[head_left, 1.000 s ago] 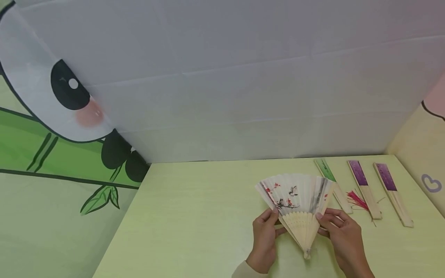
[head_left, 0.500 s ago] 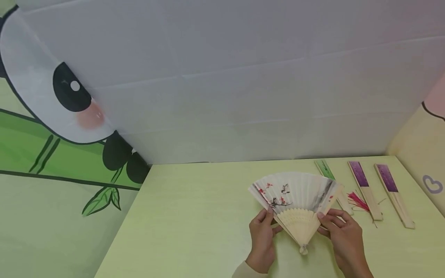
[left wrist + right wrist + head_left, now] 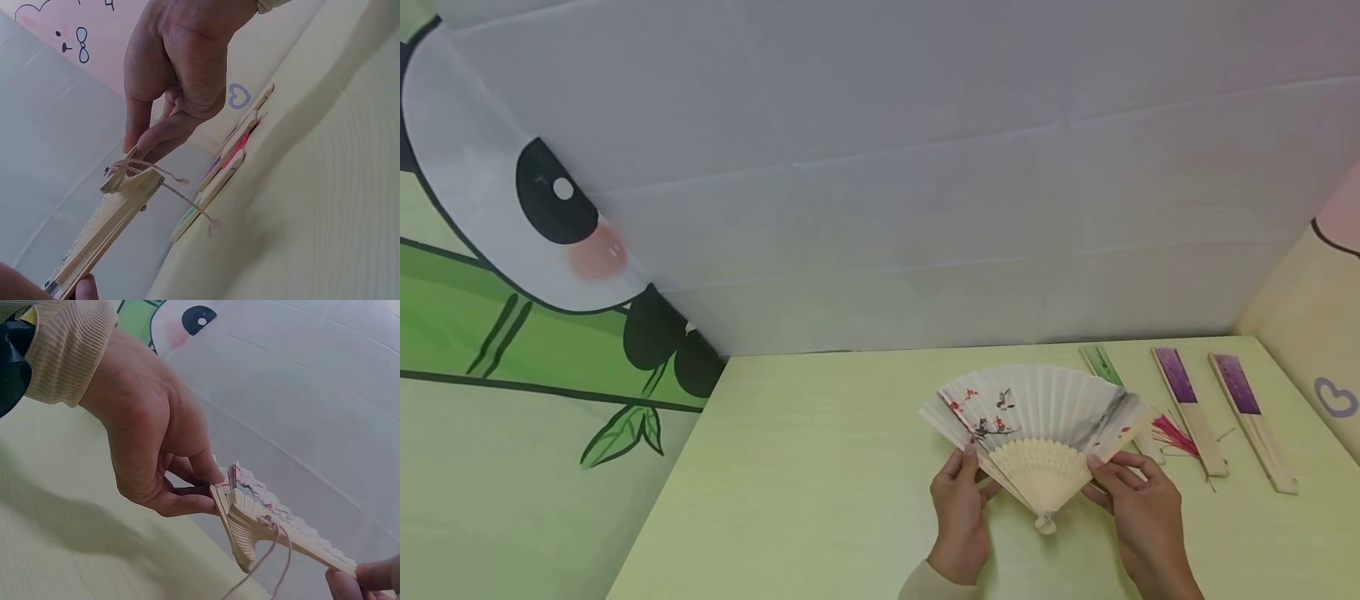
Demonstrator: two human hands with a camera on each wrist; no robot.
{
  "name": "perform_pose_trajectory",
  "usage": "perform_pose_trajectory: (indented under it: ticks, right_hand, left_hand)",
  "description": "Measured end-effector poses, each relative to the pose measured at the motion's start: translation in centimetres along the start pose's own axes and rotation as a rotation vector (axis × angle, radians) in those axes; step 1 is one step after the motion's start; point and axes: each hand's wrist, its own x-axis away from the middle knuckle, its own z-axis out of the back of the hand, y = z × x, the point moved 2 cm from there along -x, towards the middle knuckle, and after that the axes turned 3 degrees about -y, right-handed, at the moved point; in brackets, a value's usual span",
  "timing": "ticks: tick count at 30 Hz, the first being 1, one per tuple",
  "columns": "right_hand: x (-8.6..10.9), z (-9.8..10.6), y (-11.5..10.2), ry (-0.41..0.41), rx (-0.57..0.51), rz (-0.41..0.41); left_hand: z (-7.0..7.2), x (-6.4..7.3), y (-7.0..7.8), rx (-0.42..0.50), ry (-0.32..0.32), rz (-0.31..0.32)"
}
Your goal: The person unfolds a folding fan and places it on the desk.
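One spread paper fan [image 3: 1033, 417] is in the lower right part of the head view, raised above the table [image 3: 790, 475]. You pinch its left edge with your left hand [image 3: 959, 523] and its right edge with your right hand [image 3: 1146, 521]. Toward the right side of the frame lie a green folded fan [image 3: 1102, 367], a pink tassel [image 3: 1172, 434] and two purple folded fans [image 3: 1189, 410]. A thin cord [image 3: 269, 521] hangs from the spread paper fan's pivot end.
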Motion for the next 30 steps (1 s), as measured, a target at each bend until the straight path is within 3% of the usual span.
perform_pose_trajectory:
  ticks: [30]
  right_hand:
    - [-0.7,-2.9,0.2,0.021,-0.164,0.019]
  left_hand:
    - [2.0,-1.5,1.1,0.081,0.111,-0.032]
